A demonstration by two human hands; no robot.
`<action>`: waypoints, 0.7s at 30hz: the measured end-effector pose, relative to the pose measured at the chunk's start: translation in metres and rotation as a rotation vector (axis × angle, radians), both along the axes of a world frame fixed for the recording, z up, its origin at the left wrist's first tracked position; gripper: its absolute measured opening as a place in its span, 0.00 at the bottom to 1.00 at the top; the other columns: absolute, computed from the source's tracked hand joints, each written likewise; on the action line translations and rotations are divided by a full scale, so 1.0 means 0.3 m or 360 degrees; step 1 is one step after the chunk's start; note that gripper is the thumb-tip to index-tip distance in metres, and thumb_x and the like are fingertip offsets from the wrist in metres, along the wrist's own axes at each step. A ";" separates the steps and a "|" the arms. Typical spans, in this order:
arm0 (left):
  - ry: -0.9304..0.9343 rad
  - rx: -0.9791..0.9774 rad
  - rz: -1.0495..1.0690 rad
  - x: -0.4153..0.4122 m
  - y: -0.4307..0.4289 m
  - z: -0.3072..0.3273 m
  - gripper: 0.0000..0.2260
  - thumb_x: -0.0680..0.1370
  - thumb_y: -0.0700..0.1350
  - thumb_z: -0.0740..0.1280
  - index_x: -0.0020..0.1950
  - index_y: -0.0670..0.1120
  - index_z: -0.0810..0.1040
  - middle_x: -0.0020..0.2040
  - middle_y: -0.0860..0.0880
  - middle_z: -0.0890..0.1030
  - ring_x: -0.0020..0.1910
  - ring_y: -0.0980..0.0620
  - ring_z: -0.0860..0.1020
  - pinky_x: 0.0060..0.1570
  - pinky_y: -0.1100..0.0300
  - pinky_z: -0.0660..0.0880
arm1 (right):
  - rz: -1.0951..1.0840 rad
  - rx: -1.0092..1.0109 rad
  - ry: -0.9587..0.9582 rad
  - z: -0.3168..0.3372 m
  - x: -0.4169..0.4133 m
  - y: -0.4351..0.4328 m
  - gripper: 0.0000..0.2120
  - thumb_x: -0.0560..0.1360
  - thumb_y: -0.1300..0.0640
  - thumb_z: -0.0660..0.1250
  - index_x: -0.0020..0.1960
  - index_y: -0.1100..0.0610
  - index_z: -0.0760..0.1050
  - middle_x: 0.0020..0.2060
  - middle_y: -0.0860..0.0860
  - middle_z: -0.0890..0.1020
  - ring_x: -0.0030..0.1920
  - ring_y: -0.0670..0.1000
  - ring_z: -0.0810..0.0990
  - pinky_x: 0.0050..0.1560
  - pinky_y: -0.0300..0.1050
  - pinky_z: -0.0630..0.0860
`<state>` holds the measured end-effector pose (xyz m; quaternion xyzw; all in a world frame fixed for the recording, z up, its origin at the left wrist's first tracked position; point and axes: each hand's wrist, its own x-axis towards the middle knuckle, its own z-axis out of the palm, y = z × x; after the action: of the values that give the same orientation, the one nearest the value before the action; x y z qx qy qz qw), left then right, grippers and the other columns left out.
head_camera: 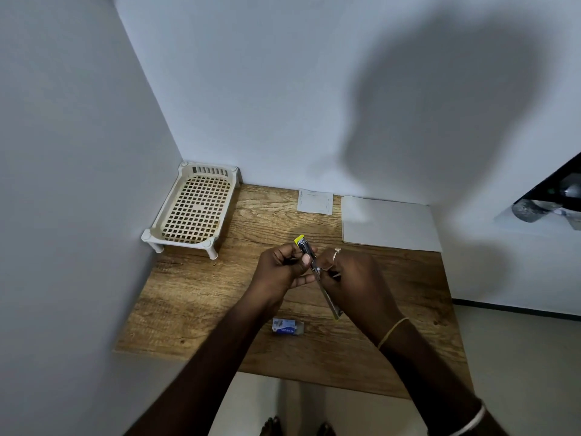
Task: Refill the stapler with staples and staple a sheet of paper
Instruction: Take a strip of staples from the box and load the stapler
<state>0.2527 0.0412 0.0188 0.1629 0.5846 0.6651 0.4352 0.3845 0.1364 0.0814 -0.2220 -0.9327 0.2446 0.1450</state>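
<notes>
Head view: both hands up over the wooden worktop (195, 297), left hand (279, 269) clenched round the yellow-tipped stapler (306, 248), which is swung open w/ its long metal arm running down toward the person; right hand (352, 275) pinched at the channel, fingertips closed on something too small to tell, prob. a staple strip. Staple box (287, 327) lies near edge below the hands, paper sheet (390, 225) at back right, well apart, white basket (195, 209) in the corner. To load well, I'd judge: keep stapler steady, seat strip legs-down, straight along the channel, then close.

Dim, soft picture; large shadow on wall (440, 105), perhaps the person's.
</notes>
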 end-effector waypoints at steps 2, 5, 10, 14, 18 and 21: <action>0.0009 -0.0006 0.0000 0.000 0.000 0.005 0.07 0.80 0.33 0.67 0.56 0.32 0.80 0.50 0.48 0.87 0.49 0.51 0.85 0.48 0.51 0.84 | 0.0037 0.0012 -0.0039 0.006 0.008 0.002 0.05 0.75 0.59 0.67 0.44 0.55 0.82 0.36 0.52 0.83 0.38 0.52 0.81 0.38 0.51 0.77; 0.0027 -0.0030 0.0007 0.012 0.002 0.011 0.09 0.80 0.33 0.67 0.58 0.29 0.78 0.52 0.46 0.86 0.50 0.50 0.85 0.49 0.50 0.84 | 0.0056 -0.0005 -0.0093 0.015 0.010 0.014 0.06 0.76 0.57 0.67 0.45 0.54 0.82 0.37 0.51 0.83 0.39 0.52 0.81 0.40 0.51 0.77; 0.0051 -0.0036 -0.0005 0.028 -0.001 0.021 0.08 0.79 0.33 0.68 0.57 0.32 0.80 0.53 0.42 0.85 0.51 0.48 0.85 0.52 0.46 0.83 | 0.0106 -0.0044 -0.0205 0.021 0.007 0.043 0.05 0.74 0.59 0.67 0.43 0.53 0.82 0.39 0.50 0.84 0.41 0.52 0.81 0.43 0.51 0.78; 0.0026 0.0003 0.0011 0.022 0.001 0.043 0.06 0.79 0.33 0.68 0.54 0.32 0.81 0.53 0.44 0.86 0.49 0.49 0.85 0.49 0.49 0.84 | 0.0124 -0.0039 -0.0197 0.041 0.013 0.068 0.07 0.70 0.63 0.70 0.41 0.51 0.81 0.37 0.47 0.84 0.40 0.49 0.81 0.41 0.44 0.77; 0.0043 0.0062 0.0012 0.011 0.008 0.089 0.06 0.79 0.33 0.68 0.53 0.39 0.84 0.51 0.46 0.86 0.51 0.48 0.85 0.48 0.50 0.84 | 0.0156 -0.0111 -0.0071 0.091 0.026 0.084 0.06 0.70 0.62 0.73 0.41 0.51 0.82 0.35 0.43 0.83 0.36 0.41 0.81 0.39 0.32 0.73; 0.0049 0.0121 -0.0004 0.006 0.016 0.131 0.10 0.80 0.33 0.67 0.48 0.44 0.86 0.50 0.49 0.87 0.50 0.49 0.86 0.46 0.52 0.84 | 0.0094 -0.0197 0.0081 0.140 0.039 0.087 0.04 0.68 0.60 0.75 0.40 0.51 0.82 0.33 0.41 0.83 0.38 0.38 0.82 0.38 0.26 0.72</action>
<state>0.2546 0.0460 0.0582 0.1902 0.5652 0.6838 0.4204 0.3960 0.1626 0.1234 -0.1966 -0.9180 0.3115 0.1473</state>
